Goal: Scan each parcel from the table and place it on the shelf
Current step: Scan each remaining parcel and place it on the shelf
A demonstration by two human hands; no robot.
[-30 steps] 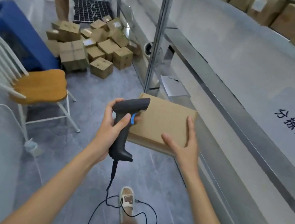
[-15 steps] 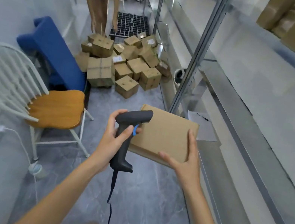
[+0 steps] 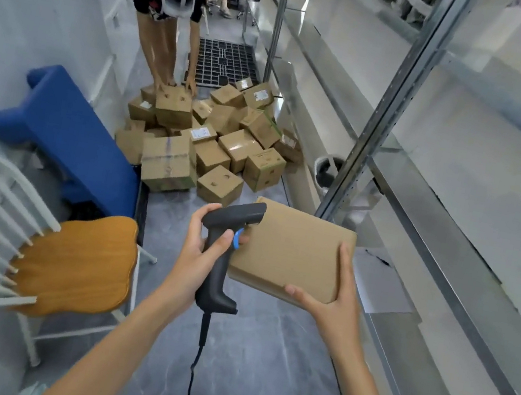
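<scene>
We are looking down from head height along an aisle, close over our hands, with shelving running along the right.

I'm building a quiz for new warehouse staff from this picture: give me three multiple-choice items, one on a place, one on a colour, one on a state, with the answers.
1. Where does the pile of boxes lie?
A. on the floor
B. on the chair
C. on the top shelf

2. What colour is the scanner's trigger?
A. red
B. blue
C. yellow

3. What is the right hand doing?
A. hanging idle
B. gripping the scanner
C. holding the flat parcel

Answers:
1 A: the boxes sit on the grey floor beside the blue bench.
2 B: a blue trigger shows beside the left hand, which grips the scanner.
3 C: its fingers and thumb clasp the parcel's near right corner.
</scene>
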